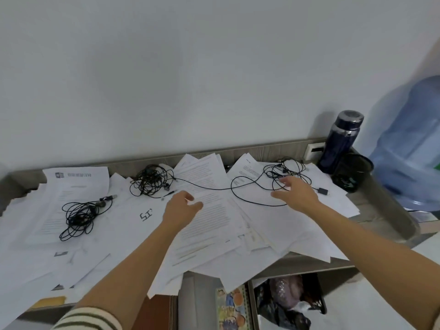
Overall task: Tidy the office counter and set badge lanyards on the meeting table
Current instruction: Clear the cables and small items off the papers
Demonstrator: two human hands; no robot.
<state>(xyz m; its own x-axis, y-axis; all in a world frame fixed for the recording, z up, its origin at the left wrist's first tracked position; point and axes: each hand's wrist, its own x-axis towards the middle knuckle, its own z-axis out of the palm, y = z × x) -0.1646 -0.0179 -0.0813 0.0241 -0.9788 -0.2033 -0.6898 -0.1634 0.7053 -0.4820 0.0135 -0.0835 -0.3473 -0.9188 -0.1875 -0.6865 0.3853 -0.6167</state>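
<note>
Striped sleeve cuff (pixel 90 319) sits closest, on the left arm. Below and in front of the flask (pixel 341 139), under the counter (pixel 309 262), an open bin (pixel 317 303) holds a dark bag and crumpled plastic. A cartoon-covered notebook (pixel 232 308) stands further left of the flask than the bin.

Loose sheets (pixel 214 225) smother the counter left of the flask, many overhanging its front edge. Left hand (pixel 181 207) hovers over them, fingers loosely parted, gripping nothing I can make out. Right hand (pixel 296 194), nearer the flask, is spread wide, fingertips at a looped black cable (pixel 289 167), holding nothing.

That cable runs across the sheets to a tangle (pixel 150 182) further left of the flask. A tug would likely drag the overhanging paper off towards the bin. Just beside the flask stands a mesh cup (pixel 342 172), contents unclear. No badge lanyards are identifiable.
</note>
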